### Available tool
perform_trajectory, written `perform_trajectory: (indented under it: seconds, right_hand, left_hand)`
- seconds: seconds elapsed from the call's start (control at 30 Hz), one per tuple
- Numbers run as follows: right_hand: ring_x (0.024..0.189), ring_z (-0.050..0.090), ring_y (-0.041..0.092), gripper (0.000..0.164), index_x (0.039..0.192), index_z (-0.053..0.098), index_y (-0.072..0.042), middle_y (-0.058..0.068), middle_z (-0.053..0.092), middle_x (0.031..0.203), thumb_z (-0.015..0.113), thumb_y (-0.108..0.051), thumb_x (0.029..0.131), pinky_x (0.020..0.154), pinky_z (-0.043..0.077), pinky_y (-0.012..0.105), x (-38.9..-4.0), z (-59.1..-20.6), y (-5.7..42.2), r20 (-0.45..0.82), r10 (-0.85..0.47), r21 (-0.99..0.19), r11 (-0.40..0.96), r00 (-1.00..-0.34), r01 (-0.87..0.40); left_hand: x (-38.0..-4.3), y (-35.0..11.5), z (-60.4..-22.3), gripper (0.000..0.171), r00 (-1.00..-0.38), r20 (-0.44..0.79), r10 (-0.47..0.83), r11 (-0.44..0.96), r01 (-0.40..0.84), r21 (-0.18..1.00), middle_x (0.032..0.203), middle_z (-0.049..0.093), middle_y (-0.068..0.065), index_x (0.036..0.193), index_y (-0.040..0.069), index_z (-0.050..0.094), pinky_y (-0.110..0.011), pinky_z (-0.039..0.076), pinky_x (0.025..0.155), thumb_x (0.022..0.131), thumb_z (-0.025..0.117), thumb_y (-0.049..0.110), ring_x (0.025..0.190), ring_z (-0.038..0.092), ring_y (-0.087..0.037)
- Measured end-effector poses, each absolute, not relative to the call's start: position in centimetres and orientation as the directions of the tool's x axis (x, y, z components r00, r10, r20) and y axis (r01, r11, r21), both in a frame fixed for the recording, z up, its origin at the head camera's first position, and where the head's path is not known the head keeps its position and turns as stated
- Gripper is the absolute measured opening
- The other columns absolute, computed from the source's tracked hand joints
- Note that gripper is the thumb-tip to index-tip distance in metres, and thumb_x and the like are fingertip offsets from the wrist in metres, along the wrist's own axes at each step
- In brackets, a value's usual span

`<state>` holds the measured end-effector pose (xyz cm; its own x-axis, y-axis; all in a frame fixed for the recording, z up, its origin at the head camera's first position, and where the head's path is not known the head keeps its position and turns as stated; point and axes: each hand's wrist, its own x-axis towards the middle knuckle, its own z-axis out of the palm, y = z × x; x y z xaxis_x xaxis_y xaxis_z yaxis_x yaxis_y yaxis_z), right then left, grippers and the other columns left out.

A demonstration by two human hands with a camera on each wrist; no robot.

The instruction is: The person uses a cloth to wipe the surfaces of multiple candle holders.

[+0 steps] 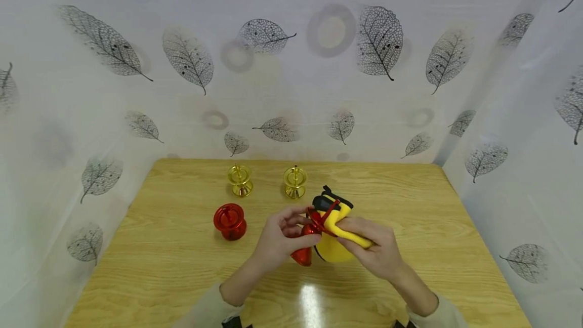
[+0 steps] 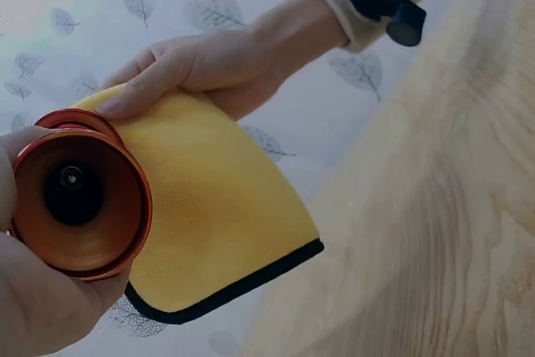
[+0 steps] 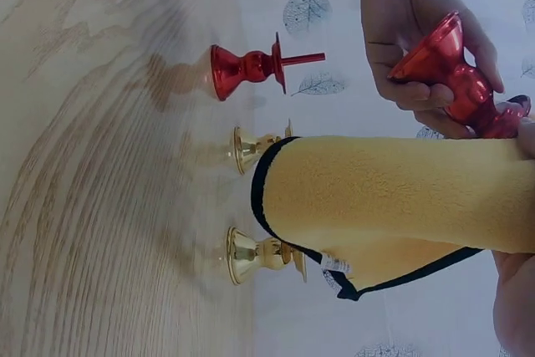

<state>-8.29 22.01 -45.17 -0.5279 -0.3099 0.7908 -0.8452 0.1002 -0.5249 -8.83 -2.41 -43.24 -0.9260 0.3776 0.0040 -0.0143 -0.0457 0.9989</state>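
Candle holder in shiny red metal (image 3: 470,94), raised off the tabletop (image 1: 432,247), tilted, with upper end against a yellow cloth (image 2: 209,198) and hollow foot (image 2: 84,248) toward the wearer. Left hand (image 1: 275,239) with thumb and fingers in a grip round the metal body; right hand (image 1: 380,249) with its grip pinching the bunched cloth, the black-edged lower part hanging loose. Likely chief danger: a slip of the polished metal through the left fingers, from too hard a push or twist, then a drop and a dent. Another: a snag of fabric on the upper rim, from a careless tug. Perhaps also a loosened joint, given a small fitting (image 2: 72,177), maybe a screw end, inside the foot, and any turning of one end against the other. Upright on the tabletop, well apart from the cloth: a second red holder (image 1: 231,227), one gold holder (image 1: 240,181) and another gold holder (image 1: 295,183), all exposed to toppling from a wide sweep of either arm.
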Motion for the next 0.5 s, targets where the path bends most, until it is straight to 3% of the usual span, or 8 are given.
perform_trajectory:
  seconds: [0.2, 0.5]
  right_hand:
    - [0.109, 0.076, 0.009, 0.019, 0.111, 0.079, 0.000, 0.017, 0.081, 0.106, 0.077, -0.013, 0.096, 0.092, 0.061, 0.019, -8.26, -45.15, 21.98, 0.803, -0.303, -0.495, 0.141, -0.513, -0.858]
    - [0.099, 0.079, 0.016, 0.022, 0.105, 0.081, 0.001, 0.020, 0.081, 0.098, 0.077, -0.019, 0.097, 0.090, 0.061, 0.018, -8.56, -45.41, 21.50, 0.854, -0.293, -0.380, 0.216, -0.431, -0.899]
  left_hand:
    - [-8.73, -2.19, -43.42, 0.062, -0.929, 0.005, 0.370, -0.041, -0.011, 0.999, 0.119, 0.073, -0.024, 0.143, 0.006, 0.063, -0.020, 0.058, 0.073, 0.086, 0.086, 0.010, 0.080, 0.068, -0.005]
    - [-8.54, -1.51, -43.87, 0.062, -0.953, 0.053, 0.298, 0.051, 0.072, 0.996, 0.118, 0.074, -0.016, 0.143, 0.010, 0.065, -0.021, 0.060, 0.073, 0.086, 0.087, 0.012, 0.084, 0.070, -0.007]
